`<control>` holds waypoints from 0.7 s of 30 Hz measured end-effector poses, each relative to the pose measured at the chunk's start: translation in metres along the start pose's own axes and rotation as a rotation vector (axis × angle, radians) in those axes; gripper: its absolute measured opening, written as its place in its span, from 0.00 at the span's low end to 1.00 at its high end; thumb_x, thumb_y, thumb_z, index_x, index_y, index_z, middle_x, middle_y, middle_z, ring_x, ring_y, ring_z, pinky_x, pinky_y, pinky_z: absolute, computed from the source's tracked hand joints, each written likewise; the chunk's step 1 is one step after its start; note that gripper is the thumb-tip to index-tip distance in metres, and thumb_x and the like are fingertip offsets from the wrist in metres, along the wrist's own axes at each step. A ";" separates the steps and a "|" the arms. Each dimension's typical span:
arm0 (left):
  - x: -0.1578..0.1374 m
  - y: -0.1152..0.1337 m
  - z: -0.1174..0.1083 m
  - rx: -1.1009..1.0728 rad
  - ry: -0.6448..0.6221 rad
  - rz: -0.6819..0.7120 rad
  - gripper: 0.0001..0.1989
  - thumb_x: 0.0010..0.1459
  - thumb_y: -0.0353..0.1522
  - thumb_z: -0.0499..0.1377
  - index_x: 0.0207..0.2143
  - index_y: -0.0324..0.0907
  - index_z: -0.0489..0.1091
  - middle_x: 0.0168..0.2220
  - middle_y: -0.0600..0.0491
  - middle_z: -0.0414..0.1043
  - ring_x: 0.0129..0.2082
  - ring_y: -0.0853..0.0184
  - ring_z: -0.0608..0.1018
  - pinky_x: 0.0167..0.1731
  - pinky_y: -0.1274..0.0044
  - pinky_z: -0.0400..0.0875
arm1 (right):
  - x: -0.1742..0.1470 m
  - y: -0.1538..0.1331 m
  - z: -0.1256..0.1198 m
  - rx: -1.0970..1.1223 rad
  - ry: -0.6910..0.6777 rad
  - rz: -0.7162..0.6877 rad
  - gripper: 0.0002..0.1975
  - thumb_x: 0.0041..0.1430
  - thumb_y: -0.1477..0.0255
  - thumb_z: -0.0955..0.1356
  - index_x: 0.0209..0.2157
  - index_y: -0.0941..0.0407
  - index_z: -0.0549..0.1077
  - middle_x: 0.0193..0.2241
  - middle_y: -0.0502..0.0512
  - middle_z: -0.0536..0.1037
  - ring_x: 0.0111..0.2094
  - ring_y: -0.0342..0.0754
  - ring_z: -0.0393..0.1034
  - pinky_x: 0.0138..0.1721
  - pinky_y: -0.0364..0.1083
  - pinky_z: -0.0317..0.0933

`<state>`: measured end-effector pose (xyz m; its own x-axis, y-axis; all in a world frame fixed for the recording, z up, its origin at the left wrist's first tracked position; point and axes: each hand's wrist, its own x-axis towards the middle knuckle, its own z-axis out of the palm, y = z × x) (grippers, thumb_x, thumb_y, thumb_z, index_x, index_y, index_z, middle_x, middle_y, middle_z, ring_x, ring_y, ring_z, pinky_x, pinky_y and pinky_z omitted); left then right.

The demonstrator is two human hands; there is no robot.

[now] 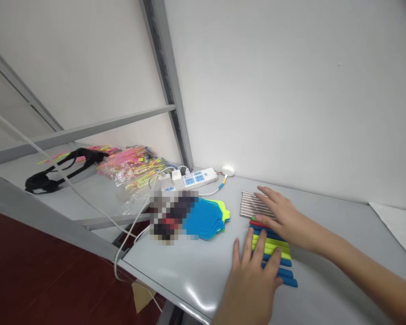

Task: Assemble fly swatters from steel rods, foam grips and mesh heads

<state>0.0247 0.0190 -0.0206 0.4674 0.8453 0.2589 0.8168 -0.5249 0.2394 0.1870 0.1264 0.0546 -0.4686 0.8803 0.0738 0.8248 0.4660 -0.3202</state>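
Coloured tubes (284, 255), in blue, yellow-green and red, lie side by side on the grey counter (182, 271), right of centre in the lower half of the frame, partly covered by two hands. As far as can be judged, the laying-out is well along: the tubes form one flat row, roughly parallel, with the red one at its upper end and blue ones at its lower end. Evenness is less complete; a gap shows between two lower blue tubes, and the right-hand ends step outward towards the bottom of the frame.

Just above them, the metal rods (247, 205) are already lined up in a tight, neat block. No visible tube is joined to a rod, nor to the blue mesh pieces (206, 221) and yellow mesh piece (226, 214) stacked near the centre, whose left side is lost in a pixelated patch.

The left hand (252, 280) lies palm down, its fingers spread over the tubes; whether the thumb presses one is hard to tell. The right hand (289, 221) stretches across the rods, its fingers extended and apart, thumb beside the red tube, closed around nothing visible.
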 end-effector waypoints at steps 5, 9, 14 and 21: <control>-0.006 0.001 -0.017 -0.109 0.001 -0.032 0.23 0.67 0.36 0.50 0.64 0.52 0.57 0.69 0.51 0.51 0.69 0.52 0.51 0.60 0.48 0.57 | -0.074 -0.042 -0.007 0.057 0.017 -0.125 0.30 0.65 0.55 0.60 0.66 0.46 0.57 0.70 0.53 0.49 0.68 0.59 0.46 0.61 0.61 0.57; -0.020 -0.004 -0.041 -0.220 0.075 -0.058 0.20 0.66 0.26 0.46 0.57 0.48 0.65 0.65 0.50 0.58 0.65 0.57 0.58 0.62 0.54 0.58 | -0.124 -0.051 0.019 -0.047 0.068 -0.137 0.34 0.63 0.57 0.63 0.69 0.42 0.49 0.69 0.50 0.51 0.67 0.61 0.49 0.60 0.63 0.58; -0.029 -0.010 -0.048 -0.296 0.201 -0.082 0.16 0.67 0.27 0.48 0.54 0.45 0.67 0.62 0.47 0.61 0.63 0.59 0.61 0.60 0.62 0.63 | -0.168 -0.029 0.063 -0.277 0.294 0.017 0.43 0.63 0.57 0.62 0.70 0.49 0.33 0.70 0.60 0.46 0.67 0.65 0.49 0.58 0.67 0.58; -0.027 -0.008 -0.039 -0.228 0.101 -0.123 0.24 0.68 0.39 0.50 0.64 0.44 0.58 0.69 0.46 0.50 0.68 0.55 0.53 0.62 0.58 0.58 | -0.199 0.009 0.097 -0.320 0.322 0.344 0.40 0.65 0.55 0.59 0.70 0.55 0.37 0.70 0.63 0.46 0.68 0.63 0.43 0.61 0.66 0.53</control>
<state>-0.0075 -0.0041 0.0071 0.3244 0.8957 0.3042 0.7626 -0.4378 0.4761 0.2573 -0.0530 -0.0550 -0.0777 0.9456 0.3158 0.9911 0.1077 -0.0786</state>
